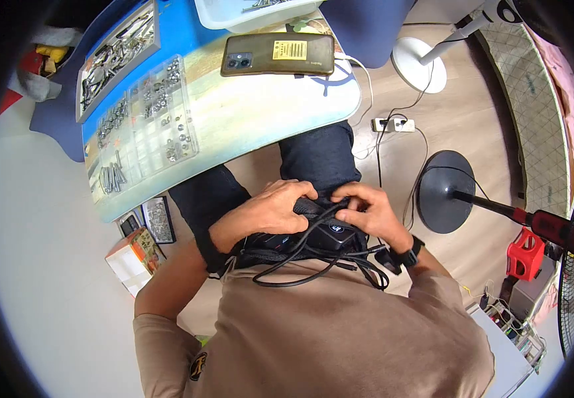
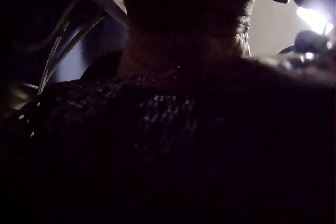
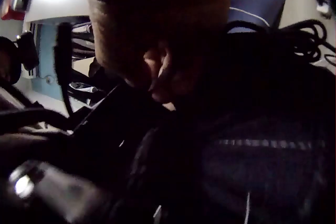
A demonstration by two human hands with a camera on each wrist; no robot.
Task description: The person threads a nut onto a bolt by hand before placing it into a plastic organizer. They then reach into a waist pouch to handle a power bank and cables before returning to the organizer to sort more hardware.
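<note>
We have the black pouch across our lap, up against the front of the brown shirt, probably because there both hands can reach its edge while the body backs it. Our left hand grips the dark mesh edge, its fingers curled over the far side and the thumb apart on the near side. Our right hand pinches the same edge beside the round label, finger and thumb bent towards each other; the contact itself is partly hidden, and both wrist views are too dark to settle it. The black cables loop over the pouch between the hands and sag onto the shirt, seemingly left loose so the edge stays reachable. The pouch's long axis runs left to right, roughly level with the waist; its labelled face looks up at us, and we cannot tell one end as its front. Beyond the knees stands the bench, bearing the phone face down and the divided box of metal parts.
</note>
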